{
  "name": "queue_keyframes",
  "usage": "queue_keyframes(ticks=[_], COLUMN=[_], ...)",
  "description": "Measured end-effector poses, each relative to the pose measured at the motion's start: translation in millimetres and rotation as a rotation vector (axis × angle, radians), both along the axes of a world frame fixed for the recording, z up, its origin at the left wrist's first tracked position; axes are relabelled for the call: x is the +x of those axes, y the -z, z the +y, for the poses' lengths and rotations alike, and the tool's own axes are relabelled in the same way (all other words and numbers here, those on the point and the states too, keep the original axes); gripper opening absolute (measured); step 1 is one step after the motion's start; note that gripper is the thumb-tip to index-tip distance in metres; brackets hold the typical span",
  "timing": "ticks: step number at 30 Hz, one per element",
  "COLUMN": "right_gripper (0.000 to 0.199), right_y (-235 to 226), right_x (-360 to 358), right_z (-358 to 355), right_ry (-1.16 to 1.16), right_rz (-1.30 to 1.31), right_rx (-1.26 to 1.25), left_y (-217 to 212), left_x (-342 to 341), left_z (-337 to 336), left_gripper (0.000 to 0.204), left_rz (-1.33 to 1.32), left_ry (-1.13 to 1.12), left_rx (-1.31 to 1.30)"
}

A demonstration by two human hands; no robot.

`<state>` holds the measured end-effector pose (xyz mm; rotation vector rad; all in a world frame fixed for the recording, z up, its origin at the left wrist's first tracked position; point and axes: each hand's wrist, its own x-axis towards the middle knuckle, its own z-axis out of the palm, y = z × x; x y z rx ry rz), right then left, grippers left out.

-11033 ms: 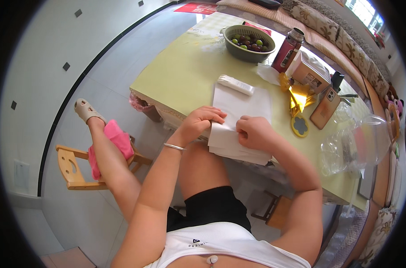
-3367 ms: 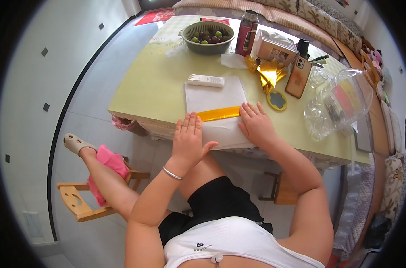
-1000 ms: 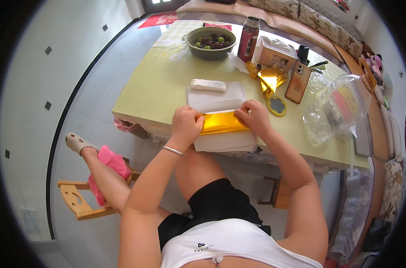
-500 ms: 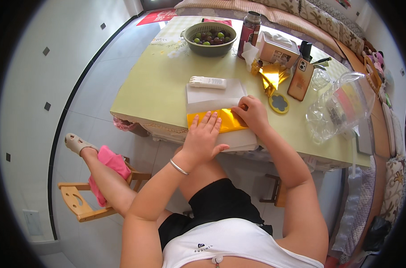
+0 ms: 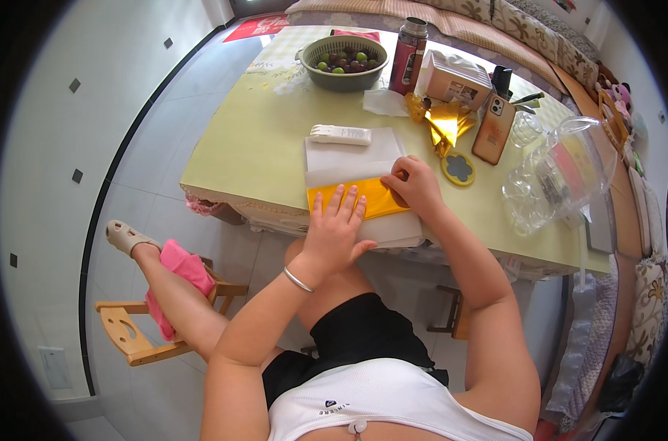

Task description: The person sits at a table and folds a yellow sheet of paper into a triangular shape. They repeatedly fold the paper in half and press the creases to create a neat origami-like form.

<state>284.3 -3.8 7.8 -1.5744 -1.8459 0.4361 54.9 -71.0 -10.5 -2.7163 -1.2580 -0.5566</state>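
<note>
Rests left hand [image 5: 335, 234] flat on foil [image 5: 381, 198], fingers wide. Touches foil's right end with right hand [image 5: 414, 184], fingers curled narrow; cannot make out whether pinching it. Has foil lying across paper [image 5: 352, 156] at near edge of table [image 5: 246, 147], nearer than white bar [image 5: 341, 135].

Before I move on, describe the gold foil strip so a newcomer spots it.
On the pale green table, find the white paper stack at the near edge. The gold foil strip lies across it, under the left hand: flat, unlike the creased gold foil beyond.
</note>
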Motion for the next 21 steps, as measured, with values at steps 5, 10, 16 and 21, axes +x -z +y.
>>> queue_keyframes(ticks=[5,10,16,21], right_gripper=[0.046,0.082,0.092,0.086], right_y=[-8,6,2,1], right_x=[-25,-45,7,5], right_z=[-19,-62,-73,-75], right_ry=[-0.092,-0.439,-0.363,-0.319], right_rz=[-0.614,-0.448,-0.599,-0.674], right_rx=[0.512,0.102,-0.011,0.040], left_y=[-3,5,15,3], left_x=[1,-7,-40,-29], left_z=[-2,-6,-9,2], left_gripper=[0.089,0.099,0.084,0.061], left_rz=[-0.006,-0.020,-0.051,0.125], left_ry=[0.009,-0.007,-0.103,-0.085], left_rx=[-0.041,-0.125,-0.052,0.215])
